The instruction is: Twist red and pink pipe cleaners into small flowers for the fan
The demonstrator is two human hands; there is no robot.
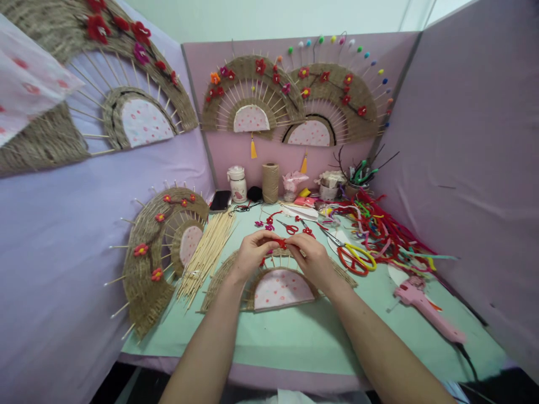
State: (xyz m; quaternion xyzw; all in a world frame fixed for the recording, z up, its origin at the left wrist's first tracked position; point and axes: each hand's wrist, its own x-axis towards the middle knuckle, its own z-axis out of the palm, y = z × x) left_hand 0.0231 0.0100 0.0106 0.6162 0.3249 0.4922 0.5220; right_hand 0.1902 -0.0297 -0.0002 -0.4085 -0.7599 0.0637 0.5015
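Note:
Between the fingertips of both hands is a small red pipe-cleaner flower (pixel 281 243), partly covered by the fingers. My left hand (pixel 257 249) pinches it from the left, and my right hand (pixel 309 253) pinches it from the right. Directly below them on the table lies a twine-wrapped fan (pixel 223 280) with thin stick ribs and a white half-round centre (pixel 284 290) dotted in pink. Both forearms reach over this fan and hide parts of it. Just beyond the hands are small red scissors (pixel 289 228) and purple flowers (pixel 265 225).
Large red-and-yellow scissors (pixel 356 259), a pink glue gun (pixel 429 311) and tangled pipe cleaners (pixel 379 230) lie at right. Bamboo sticks (pixel 208 255) and another fan (pixel 147 264) are at left. A twine spool (pixel 270 183), a white bottle (pixel 238 184) and a phone (pixel 220 200) stand or lie behind.

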